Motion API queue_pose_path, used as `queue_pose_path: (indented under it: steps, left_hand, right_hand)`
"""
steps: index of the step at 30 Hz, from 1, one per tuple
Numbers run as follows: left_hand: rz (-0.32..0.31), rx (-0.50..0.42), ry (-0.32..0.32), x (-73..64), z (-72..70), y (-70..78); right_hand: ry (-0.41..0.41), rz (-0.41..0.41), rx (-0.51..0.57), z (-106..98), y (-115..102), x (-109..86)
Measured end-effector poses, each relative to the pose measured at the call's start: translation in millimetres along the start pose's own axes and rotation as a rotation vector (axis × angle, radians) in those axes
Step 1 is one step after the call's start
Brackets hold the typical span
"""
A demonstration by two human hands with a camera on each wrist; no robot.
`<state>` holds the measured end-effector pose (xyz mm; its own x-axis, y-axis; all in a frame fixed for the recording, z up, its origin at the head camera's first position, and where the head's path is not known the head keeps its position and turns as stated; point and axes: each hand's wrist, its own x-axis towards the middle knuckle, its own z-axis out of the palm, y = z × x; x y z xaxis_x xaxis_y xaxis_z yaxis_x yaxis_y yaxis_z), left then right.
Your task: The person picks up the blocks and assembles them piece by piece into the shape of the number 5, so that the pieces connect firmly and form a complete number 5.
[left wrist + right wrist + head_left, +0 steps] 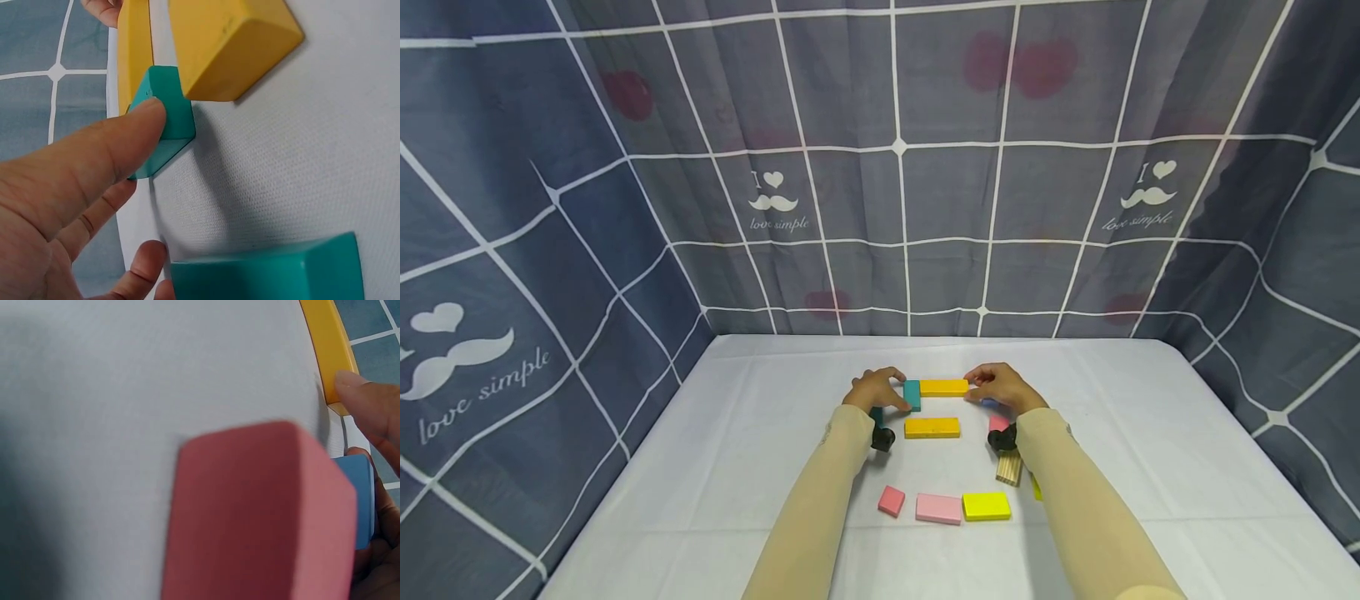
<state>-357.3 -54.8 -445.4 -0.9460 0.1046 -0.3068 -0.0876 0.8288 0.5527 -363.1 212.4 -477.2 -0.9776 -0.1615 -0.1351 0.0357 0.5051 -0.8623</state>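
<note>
My left hand point(876, 390) pinches a teal block point(912, 396), its thumb lying against the near face in the left wrist view. The far end of that block meets a long orange-yellow block point(943, 387). At the right end of the yellow block, my right hand point(1003, 388) holds it, thumb tip on its near side. A blue block point(359, 494) sits beneath the right hand, close to its lower fingers. Another teal block point(269, 269) lies below the left hand, mostly hidden by it in the head view.
A second orange-yellow block point(932, 428) lies nearer me. Between the forearms are a small red block point(891, 501), a pink block point(938, 509) and a bright yellow block point(987, 506). Beside the right wrist stand a red-pink block point(250, 506) and a ridged gold piece point(1009, 468).
</note>
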Motion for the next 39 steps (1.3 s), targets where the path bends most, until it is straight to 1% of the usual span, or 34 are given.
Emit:
queue_pose_path:
  steps: [5,9,15,18,23,25,28,34,36,39]
  left_hand:
    - [-0.002,-0.012,0.003,-1.1,-0.3,0.2]
    - [0.0,-0.001,0.004,-2.8,-0.4,-0.4]
    - [0.007,0.0,0.005,-1.3,-1.0,-1.6]
    - [0.024,-0.003,-0.001,-0.5,-1.5,-4.7]
    - [0.058,-0.004,-0.019,0.6,-3.6,-10.4]
    - [0.078,0.005,-0.021,0.8,-4.3,-12.0]
    - [0.102,-0.005,-0.018,0.7,-4.2,-15.0]
    - [0.105,-0.054,-0.016,-0.4,-3.1,-19.2]
    - [0.105,-0.069,-0.012,-0.2,-2.5,-20.5]
    - [0.106,-0.084,-0.006,0.9,-1.0,-22.2]
  right_hand:
    - [-0.014,-0.012,-0.001,-2,0,0.7]
    - [-0.028,-0.024,-0.008,-3,1,0.4]
    - [-0.041,-0.028,-0.01,-7,1,-1.6]
    - [-0.046,-0.04,-0.017,-11,3,-3.6]
    - [-0.065,-0.066,-0.028,-25,11,-8.9]
    - [-0.076,-0.061,-0.021,-31,14,-10.8]
    - [-0.093,-0.04,0.0,-39,19,-13.8]
    - [-0.116,-0.005,0.06,-51,29,-19.0]
    - [-0.118,0.004,0.063,-53,30,-20.5]
    - [-0.114,0.004,0.026,-53,31,-21.9]
